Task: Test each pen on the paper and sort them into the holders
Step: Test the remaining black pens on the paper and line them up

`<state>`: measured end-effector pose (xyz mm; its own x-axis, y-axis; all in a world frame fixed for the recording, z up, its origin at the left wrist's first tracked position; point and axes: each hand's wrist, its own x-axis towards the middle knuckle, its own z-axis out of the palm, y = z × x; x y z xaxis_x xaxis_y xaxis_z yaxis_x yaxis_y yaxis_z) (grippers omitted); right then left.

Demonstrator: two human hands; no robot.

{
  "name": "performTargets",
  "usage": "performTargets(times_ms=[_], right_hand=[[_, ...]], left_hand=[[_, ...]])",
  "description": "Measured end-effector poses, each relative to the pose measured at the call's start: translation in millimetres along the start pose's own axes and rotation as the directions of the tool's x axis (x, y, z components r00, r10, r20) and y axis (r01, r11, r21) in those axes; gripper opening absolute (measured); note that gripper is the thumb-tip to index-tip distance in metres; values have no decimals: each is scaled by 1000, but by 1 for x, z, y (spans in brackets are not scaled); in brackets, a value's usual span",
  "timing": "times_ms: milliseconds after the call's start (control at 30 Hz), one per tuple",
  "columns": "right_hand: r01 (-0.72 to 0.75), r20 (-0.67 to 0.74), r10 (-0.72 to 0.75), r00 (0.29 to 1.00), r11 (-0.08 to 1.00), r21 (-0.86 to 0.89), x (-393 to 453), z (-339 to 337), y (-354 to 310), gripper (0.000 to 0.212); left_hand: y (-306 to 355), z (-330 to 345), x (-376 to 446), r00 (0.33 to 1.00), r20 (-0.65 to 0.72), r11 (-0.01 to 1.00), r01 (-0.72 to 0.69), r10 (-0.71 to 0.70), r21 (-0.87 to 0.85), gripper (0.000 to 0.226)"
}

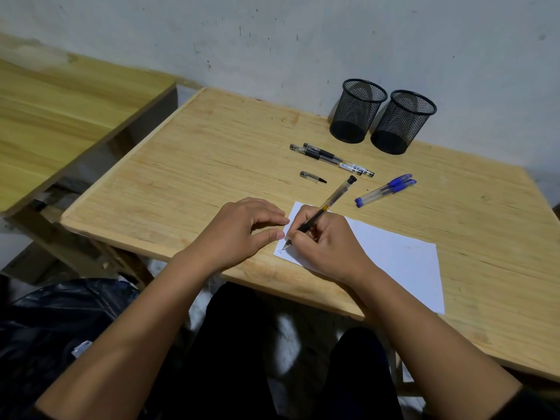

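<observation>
My right hand point(328, 248) grips an uncapped black pen point(330, 200), its tip touching the near left corner of the white paper point(400, 262), where a small mark shows. My left hand point(239, 230) rests flat on the table beside the paper's left edge, fingertips on that edge. The pen's cap point(312, 177) lies alone on the wood. Two capped black pens point(330, 159) lie side by side behind it. Two blue pens point(386, 189) lie to the right. Two black mesh holders, one on the left point(357, 110) and one on the right point(401, 122), stand at the back by the wall; both look empty.
The wooden table point(212, 165) has its near edge just under my wrists. A second wooden table point(60, 110) stands to the left across a gap. Dark bags point(54, 322) lie on the floor at lower left. A grey wall runs behind the holders.
</observation>
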<state>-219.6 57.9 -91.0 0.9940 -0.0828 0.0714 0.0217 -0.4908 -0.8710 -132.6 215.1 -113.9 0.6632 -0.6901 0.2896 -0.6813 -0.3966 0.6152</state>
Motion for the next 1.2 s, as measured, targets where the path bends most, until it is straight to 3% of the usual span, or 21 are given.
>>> performTargets(times_ms=[900, 967, 1100, 1200], right_hand=[[5, -72, -5, 997, 1000, 5, -2, -1, -2, 11], [-40, -151, 52, 987, 996, 82, 0, -2, -4, 11], [-103, -252, 264, 931, 852, 514, 5, -12, -8, 13], [-88, -288, 322, 902, 789, 608, 10, -24, -11, 15]], left_hand=[[2, -1, 0, 1000, 1, 1000, 10, -10, 16, 25], [3, -2, 0, 1000, 6, 1000, 21, -21, 15, 25], [10, -5, 8, 994, -6, 992, 112, -113, -52, 20], [16, -4, 30, 991, -50, 991, 124, -127, -54, 19]])
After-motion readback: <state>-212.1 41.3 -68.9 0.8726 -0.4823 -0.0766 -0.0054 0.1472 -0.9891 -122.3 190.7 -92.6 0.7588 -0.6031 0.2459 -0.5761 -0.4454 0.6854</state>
